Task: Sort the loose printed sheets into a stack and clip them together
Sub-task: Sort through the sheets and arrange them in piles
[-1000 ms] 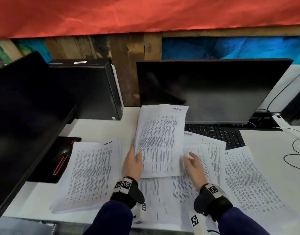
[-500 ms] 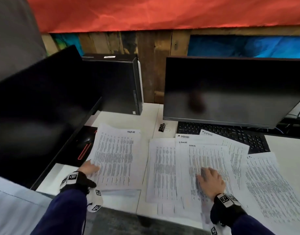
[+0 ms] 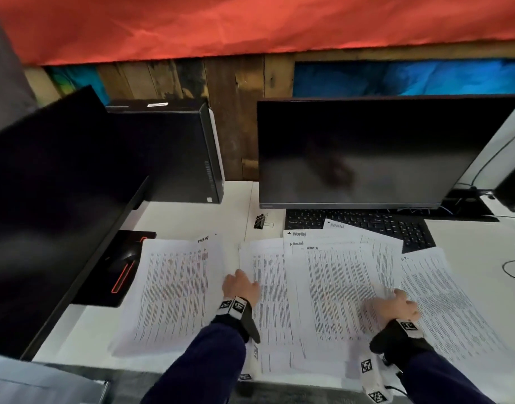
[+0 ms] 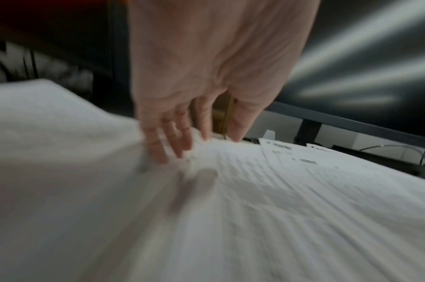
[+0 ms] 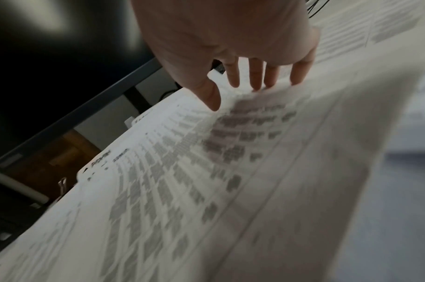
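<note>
White sheets (image 3: 334, 290) lie fanned along the desk's (image 3: 192, 217) front edge, a stack (image 3: 171, 290) begun at their left; sorting is under way. Left hand (image 3: 241, 287) and right hand (image 3: 396, 306) rest flat-fingered on sheets, gripping nothing. Next: gather one sheet onto the stack. Clip (image 3: 260, 221) waits behind; no containers.

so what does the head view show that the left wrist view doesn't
Only the head view shows the right hand on the fanned sheets, the separate stack to the left, the binder clip, the keyboard and the computer tower. Only the left wrist view shows the left hand's fingers straight, tips on paper. Both show the left hand and the monitor.
</note>
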The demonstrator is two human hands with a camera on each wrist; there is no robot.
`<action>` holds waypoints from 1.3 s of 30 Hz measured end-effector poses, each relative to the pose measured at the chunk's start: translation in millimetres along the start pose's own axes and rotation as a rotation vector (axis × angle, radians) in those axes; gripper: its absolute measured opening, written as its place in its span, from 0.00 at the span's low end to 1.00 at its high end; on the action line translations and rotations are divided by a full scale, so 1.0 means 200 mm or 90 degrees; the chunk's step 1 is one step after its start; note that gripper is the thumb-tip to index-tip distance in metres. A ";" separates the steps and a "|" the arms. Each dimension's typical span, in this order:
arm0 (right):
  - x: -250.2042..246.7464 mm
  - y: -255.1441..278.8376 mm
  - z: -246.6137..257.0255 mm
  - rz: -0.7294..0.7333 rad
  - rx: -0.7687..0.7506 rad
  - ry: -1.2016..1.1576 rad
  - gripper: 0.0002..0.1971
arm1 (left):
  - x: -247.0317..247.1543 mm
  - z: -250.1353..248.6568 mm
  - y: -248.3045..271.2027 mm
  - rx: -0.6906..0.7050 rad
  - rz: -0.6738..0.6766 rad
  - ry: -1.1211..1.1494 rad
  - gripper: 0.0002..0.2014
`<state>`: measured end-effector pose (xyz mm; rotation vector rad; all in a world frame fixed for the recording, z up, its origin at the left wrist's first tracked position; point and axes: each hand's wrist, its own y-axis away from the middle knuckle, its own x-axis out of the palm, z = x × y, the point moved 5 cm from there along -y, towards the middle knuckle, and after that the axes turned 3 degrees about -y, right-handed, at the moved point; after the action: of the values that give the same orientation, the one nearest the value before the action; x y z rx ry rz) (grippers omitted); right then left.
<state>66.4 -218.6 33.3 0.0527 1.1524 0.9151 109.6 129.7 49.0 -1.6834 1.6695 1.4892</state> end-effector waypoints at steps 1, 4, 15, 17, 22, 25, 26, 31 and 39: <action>-0.01 -0.01 -0.01 0.007 0.004 0.008 0.38 | 0.03 0.00 -0.01 -0.040 0.022 0.004 0.26; 0.00 -0.02 -0.03 0.017 0.015 -0.007 0.35 | 0.07 0.00 -0.03 -0.120 0.058 0.094 0.28; 0.13 0.09 0.14 0.132 -0.151 0.039 0.13 | 0.17 -0.06 -0.04 -0.090 0.122 0.295 0.23; 0.15 0.10 0.16 0.148 -0.186 -0.082 0.07 | 0.19 -0.07 -0.06 -0.058 0.111 0.301 0.27; 0.17 0.16 0.17 0.171 -0.181 -0.286 0.08 | 0.21 -0.07 -0.08 -0.002 0.096 0.283 0.28; 0.15 0.16 0.16 0.160 -0.197 -0.345 0.08 | 0.18 -0.07 -0.07 0.010 0.080 0.312 0.23; 0.13 0.16 0.14 0.159 -0.202 -0.367 0.08 | 0.18 -0.06 -0.06 0.014 0.074 0.323 0.21; 0.09 0.06 0.04 0.080 -0.088 -0.534 0.10 | 0.15 -0.03 -0.04 0.003 0.068 0.324 0.20; 0.13 -0.01 0.05 0.126 0.133 -0.616 0.08 | 0.12 0.00 -0.06 0.037 0.088 0.437 0.26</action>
<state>78.3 -198.6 17.1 0.7126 0.3288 0.7832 114.4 120.9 24.7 -2.2426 2.1632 0.9382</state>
